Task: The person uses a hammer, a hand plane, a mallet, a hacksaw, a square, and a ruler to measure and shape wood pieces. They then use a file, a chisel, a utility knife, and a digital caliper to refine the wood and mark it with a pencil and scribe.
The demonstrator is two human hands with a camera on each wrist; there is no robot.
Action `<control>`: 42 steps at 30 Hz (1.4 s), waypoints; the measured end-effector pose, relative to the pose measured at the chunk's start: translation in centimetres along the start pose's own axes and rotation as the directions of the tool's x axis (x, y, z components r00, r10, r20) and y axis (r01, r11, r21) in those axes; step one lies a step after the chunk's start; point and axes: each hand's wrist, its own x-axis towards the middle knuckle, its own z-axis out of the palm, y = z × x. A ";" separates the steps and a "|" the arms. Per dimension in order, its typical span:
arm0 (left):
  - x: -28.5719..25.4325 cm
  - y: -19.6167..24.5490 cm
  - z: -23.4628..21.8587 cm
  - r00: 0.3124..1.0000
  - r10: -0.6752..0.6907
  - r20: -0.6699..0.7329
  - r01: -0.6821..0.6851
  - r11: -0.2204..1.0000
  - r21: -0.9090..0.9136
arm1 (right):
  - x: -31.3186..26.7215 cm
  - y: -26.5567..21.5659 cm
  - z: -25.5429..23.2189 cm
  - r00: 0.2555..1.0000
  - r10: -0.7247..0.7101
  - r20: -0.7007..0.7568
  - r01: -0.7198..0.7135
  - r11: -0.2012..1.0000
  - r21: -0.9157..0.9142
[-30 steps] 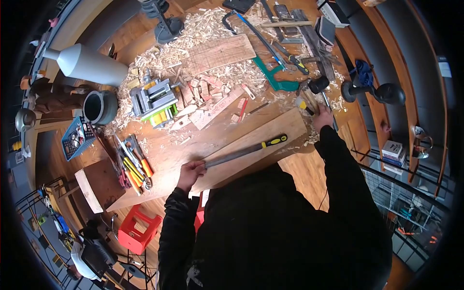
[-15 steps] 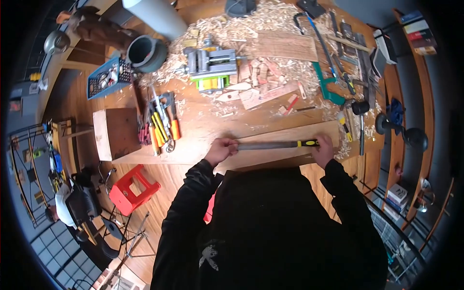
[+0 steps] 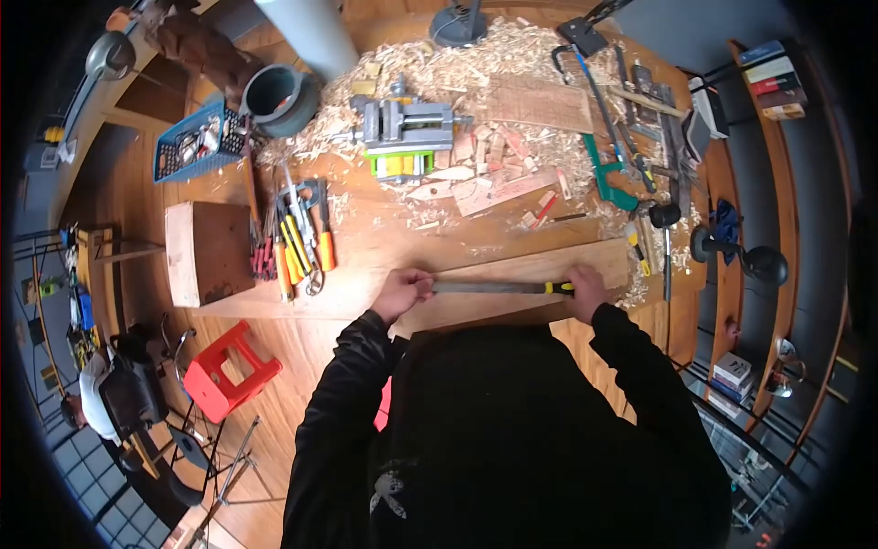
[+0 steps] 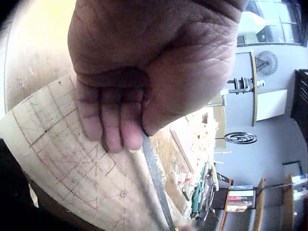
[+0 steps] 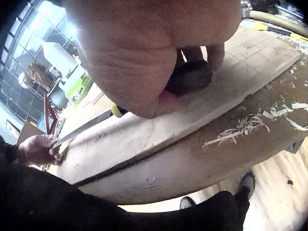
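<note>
A long flat file (image 3: pixel 498 287) with a yellow-and-black handle lies crosswise over a pale wooden board (image 3: pixel 521 265). Its far end is pinched between the thumb and fingers of my left hand (image 3: pixel 402 293). My right hand (image 3: pixel 588 291) wraps round the handle, whose dark butt (image 5: pixel 192 77) pokes out of the fist in the right wrist view. Pencilled grid and curved lines mark the board (image 4: pixel 53 144), seen close in the left wrist view. The file's blade (image 4: pixel 159 187) runs just above the board there.
Hand tools (image 3: pixel 302 238) and a wooden block (image 3: pixel 210 252) lie on the left. A grey vise (image 3: pixel 407 126) stands behind, amid shavings and offcuts. At right are a green-handled saw (image 3: pixel 608 174), a mallet (image 3: pixel 666 216) and a brush (image 3: pixel 638 249). A red stool (image 3: pixel 233 371) stands below left.
My right hand has come from the tools at the right and taken the file's handle. The left hand has kept its pinch on the other end. The head view has turned.
</note>
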 end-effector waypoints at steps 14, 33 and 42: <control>0.7 6.2 1.7 0.990 0.120 0.068 -0.113 0.988 -0.104 | -2.7 -2.8 -0.6 0.972 0.197 -0.131 -0.187 0.979 0.084; 0.9 3.8 6.7 0.998 0.001 0.065 0.004 0.997 -0.075 | 6.8 15.9 -8.3 0.683 0.713 -0.156 -0.549 0.643 0.534; 1.5 4.4 9.9 0.999 -0.024 -0.023 0.022 0.996 -0.086 | 13.4 19.3 -9.6 0.704 0.710 -0.031 -0.583 0.602 0.546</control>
